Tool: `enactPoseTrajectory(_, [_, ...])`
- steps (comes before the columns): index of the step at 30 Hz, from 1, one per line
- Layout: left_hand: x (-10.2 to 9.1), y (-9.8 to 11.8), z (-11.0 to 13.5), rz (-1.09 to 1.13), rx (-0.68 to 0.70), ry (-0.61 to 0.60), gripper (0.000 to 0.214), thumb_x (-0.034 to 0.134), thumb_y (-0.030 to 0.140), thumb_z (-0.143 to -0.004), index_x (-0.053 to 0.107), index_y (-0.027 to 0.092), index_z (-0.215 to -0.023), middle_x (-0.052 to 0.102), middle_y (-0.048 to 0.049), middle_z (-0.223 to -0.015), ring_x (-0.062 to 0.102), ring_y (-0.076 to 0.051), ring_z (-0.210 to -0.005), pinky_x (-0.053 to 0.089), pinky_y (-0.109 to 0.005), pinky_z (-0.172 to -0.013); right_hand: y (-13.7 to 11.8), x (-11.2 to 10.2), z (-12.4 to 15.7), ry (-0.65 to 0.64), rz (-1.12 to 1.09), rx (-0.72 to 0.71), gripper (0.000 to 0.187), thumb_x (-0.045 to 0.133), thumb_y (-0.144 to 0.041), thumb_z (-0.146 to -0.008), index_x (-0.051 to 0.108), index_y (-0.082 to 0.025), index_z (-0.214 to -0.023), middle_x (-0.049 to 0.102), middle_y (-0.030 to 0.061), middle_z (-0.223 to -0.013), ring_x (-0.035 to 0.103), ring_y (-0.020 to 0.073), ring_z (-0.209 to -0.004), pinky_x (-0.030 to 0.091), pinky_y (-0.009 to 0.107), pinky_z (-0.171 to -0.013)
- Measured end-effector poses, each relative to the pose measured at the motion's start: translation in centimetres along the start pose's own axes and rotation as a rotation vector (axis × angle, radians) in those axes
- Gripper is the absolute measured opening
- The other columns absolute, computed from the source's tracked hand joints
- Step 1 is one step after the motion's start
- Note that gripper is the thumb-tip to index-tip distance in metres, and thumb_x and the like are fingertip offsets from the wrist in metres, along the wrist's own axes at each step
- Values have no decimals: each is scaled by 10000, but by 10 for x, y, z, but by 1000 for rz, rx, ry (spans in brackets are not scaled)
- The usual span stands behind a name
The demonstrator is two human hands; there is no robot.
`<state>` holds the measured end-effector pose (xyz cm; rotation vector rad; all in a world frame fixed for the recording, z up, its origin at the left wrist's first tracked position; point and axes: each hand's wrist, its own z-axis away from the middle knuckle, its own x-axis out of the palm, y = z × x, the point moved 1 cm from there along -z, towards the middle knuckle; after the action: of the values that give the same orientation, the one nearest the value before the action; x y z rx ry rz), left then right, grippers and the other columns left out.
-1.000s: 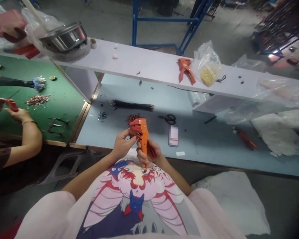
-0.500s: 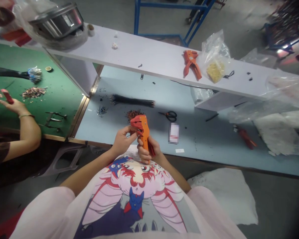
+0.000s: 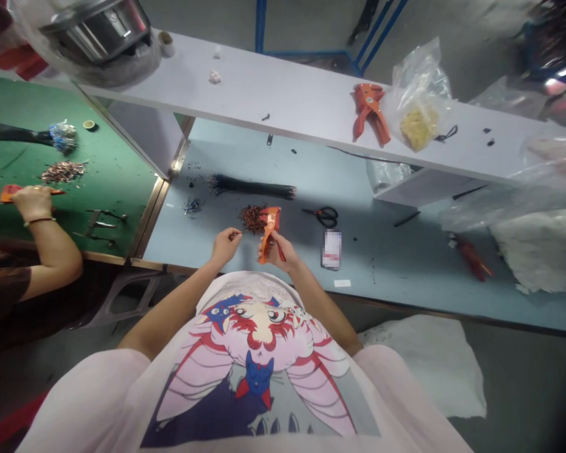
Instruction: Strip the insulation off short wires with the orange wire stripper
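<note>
Pliers (image 3: 271,218) work best steadied: the grip of the right hand (image 3: 277,249) wraps them near the scraps (image 3: 251,220). The left hand's (image 3: 226,245) fingertips press together; whether on anything, I cannot tell.

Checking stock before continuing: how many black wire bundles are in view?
2: one bundle on the blue worktop, another bundle on the green worktop. Others may be hidden.

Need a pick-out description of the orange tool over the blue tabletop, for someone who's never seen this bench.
Below the long white shelf is a blue tabletop. Toward its front edge, at the right side of the pile of copper-coloured scraps, find the orange tool. It's in the camera wearer's right hand; its lookalike lies on the shelf, unheld.
</note>
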<state>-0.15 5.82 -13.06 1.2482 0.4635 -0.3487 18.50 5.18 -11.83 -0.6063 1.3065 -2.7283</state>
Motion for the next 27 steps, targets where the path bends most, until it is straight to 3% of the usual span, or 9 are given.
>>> enactPoseTrajectory(2, [-5, -16, -7, -28, -46, -5, 168, 535, 242, -753, 647, 147, -834, 598, -5, -659, 504, -123, -615, 377, -234, -601, 15, -17, -10, 175, 182, -13, 380, 510, -539, -780, 466, -186, -915, 581, 16, -706, 562, 147, -570, 452, 271, -511])
enactPoseTrajectory(5, [-14, -33, -10, -62, -121, -28, 205, 495, 196, -787, 634, 136, -925, 586, 2, -647, 483, -109, -589, 367, -231, -591, 42, -38, -12, 319, 282, -68, 398, 654, -434, -659, 466, -194, -916, 546, -21, -696, 514, 130, -578, 424, 257, -549])
enactPoseTrajectory(8, [-14, -46, -8, -82, -213, -86, 217, 455, 148, -826, 599, 104, -983, 594, -9, -678, 466, -87, -570, 384, -230, -597, 65, -50, -3, 425, 371, -147, 423, 661, -391, -614, 486, -184, -939, 535, -17, -754, 496, 141, -682, 422, 278, -666])
enactPoseTrajectory(11, [-3, -62, -3, -99, -303, -206, 179, 457, 177, -869, 586, 87, -956, 608, -29, -718, 485, -78, -570, 430, -241, -609, 81, -57, 4, 495, 435, -196, 454, 633, -375, -617, 474, -174, -992, 528, -10, -805, 479, 144, -724, 402, 295, -743])
enactPoseTrajectory(15, [17, -83, 4, -134, -375, -391, 266, 506, 327, -880, 562, 115, -1031, 609, -52, -934, 589, -130, -774, 512, -310, -698, 93, -64, 3, 474, 489, -179, 413, 622, -376, -608, 498, -165, -940, 525, -20, -742, 477, 147, -675, 396, 293, -699])
enactPoseTrajectory(18, [30, -90, 6, -158, -370, -515, 305, 511, 349, -876, 548, 136, -1091, 587, -70, -1056, 590, -163, -894, 518, -357, -768, 98, -64, -3, 421, 522, -165, 366, 633, -378, -592, 509, -173, -870, 517, -38, -676, 466, 141, -623, 386, 280, -649])
enactPoseTrajectory(24, [73, -75, 13, -172, -310, -717, 182, 591, 287, -826, 625, 111, -860, 627, -51, -882, 595, -151, -802, 513, -306, -744, 100, -57, -7, 401, 570, -168, 339, 602, -390, -623, 499, -179, -868, 544, -25, -718, 486, 143, -651, 387, 280, -670])
enactPoseTrajectory(27, [89, -63, 4, -167, -279, -725, 236, 558, 314, -848, 602, 121, -977, 614, -55, -976, 596, -164, -853, 517, -333, -758, 98, -60, -2, 419, 593, -165, 351, 603, -392, -624, 500, -177, -881, 548, -19, -732, 495, 149, -668, 389, 283, -681])
